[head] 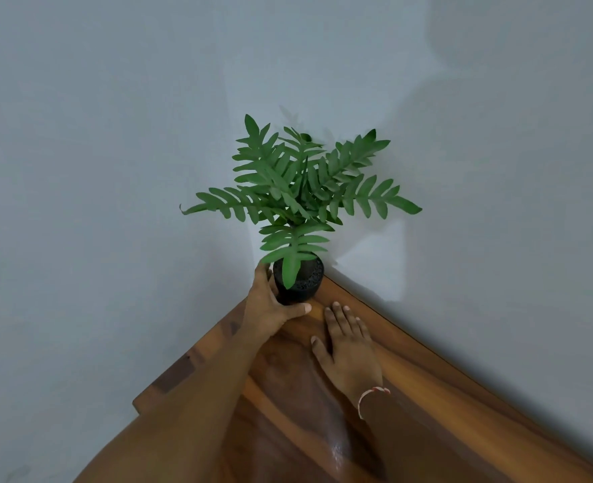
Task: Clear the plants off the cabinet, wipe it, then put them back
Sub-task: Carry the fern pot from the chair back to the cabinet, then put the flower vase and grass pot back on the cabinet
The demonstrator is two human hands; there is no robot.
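Observation:
A small fern-like plant (295,190) grows from a black pot (303,285) that stands at the far corner of the wooden cabinet top (427,395), close to where two walls meet. My left hand (270,308) wraps the pot's left and front side, thumb across its base. To the right of the pot, my right hand (349,346) lies flat on the wood with fingers spread, holding nothing. A red and white bangle sits on that wrist. No cloth is in view.
Pale grey walls (114,134) close in the cabinet on the left and right behind the plant. The cabinet's left edge (155,388) steps down near the wall. A glossy sheen shows on the wood nearer me.

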